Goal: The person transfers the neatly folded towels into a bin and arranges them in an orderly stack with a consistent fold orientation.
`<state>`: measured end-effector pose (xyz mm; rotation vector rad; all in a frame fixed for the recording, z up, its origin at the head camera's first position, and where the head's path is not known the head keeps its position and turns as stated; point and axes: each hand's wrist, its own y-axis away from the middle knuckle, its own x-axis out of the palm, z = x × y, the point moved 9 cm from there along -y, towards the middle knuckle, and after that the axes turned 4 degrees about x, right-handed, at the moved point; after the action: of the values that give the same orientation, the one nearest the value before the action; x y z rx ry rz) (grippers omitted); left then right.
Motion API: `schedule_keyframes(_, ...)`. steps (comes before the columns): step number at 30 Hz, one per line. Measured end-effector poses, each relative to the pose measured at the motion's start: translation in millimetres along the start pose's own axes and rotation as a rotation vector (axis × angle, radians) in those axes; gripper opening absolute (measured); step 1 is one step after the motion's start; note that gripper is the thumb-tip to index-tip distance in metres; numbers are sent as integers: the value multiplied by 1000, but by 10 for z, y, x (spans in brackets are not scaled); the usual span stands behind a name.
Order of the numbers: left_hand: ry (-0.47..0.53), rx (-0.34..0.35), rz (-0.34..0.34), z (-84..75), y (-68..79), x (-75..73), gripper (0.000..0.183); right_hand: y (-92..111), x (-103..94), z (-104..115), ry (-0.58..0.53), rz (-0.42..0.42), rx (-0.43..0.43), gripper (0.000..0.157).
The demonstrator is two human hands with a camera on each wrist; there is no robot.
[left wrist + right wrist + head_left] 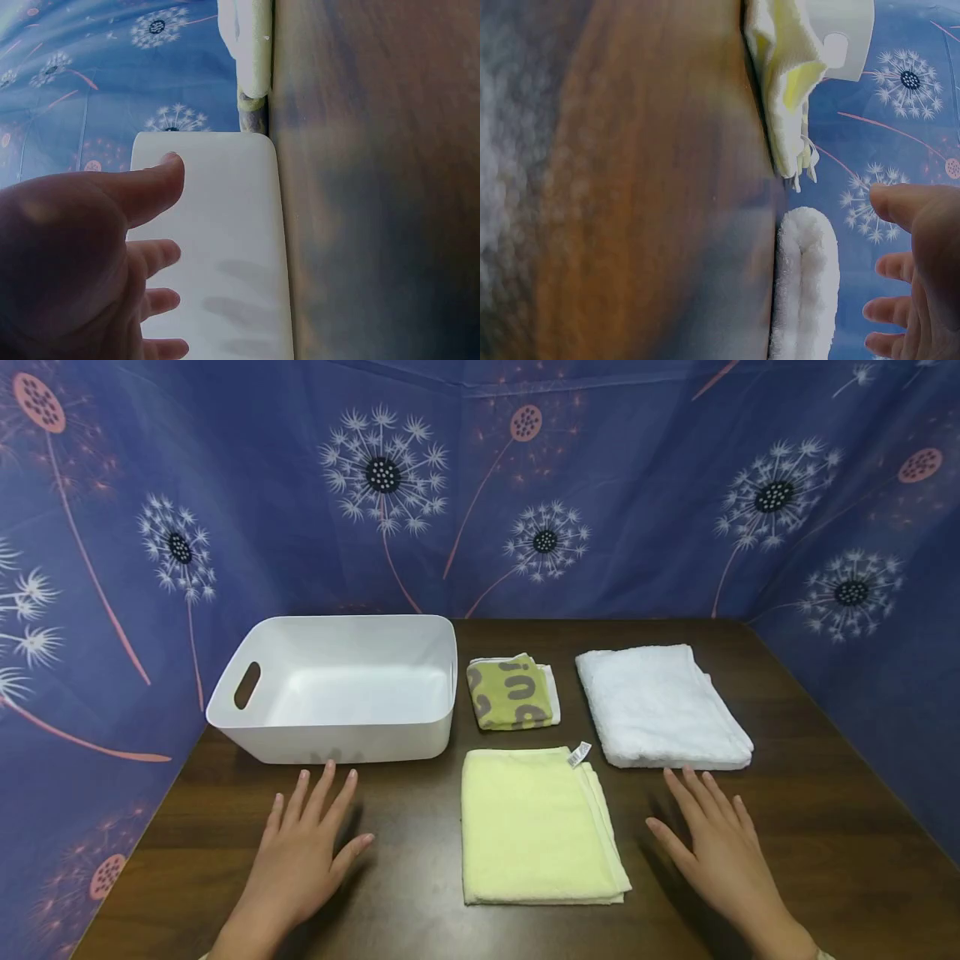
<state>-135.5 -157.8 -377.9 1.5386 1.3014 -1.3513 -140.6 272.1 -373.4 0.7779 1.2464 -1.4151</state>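
Left hand spread, lower left, by a smooth bin; right hand spread by a fluffy white towel.

On table — bin left | middle towel right of bin | near towel before middle towel — end towel rightmost

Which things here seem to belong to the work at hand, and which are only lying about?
Probably for the work:
white bin, beyond the left hand
white towel, beyond the right hand
yellow towel, between the hands
small green towel

Surroundings only:
wooden table
blue flowered cloth
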Motion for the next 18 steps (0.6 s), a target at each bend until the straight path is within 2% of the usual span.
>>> schedule_keyframes(10, -15, 20, -62, -50, -18, -73, 69, -36, -58, 43, -92, -18, -5, 64)
schedule_keyframes(18, 20, 11, -65, -90, -33, -113, 68, -46, -51, 68, -227, 42, 46, 63)
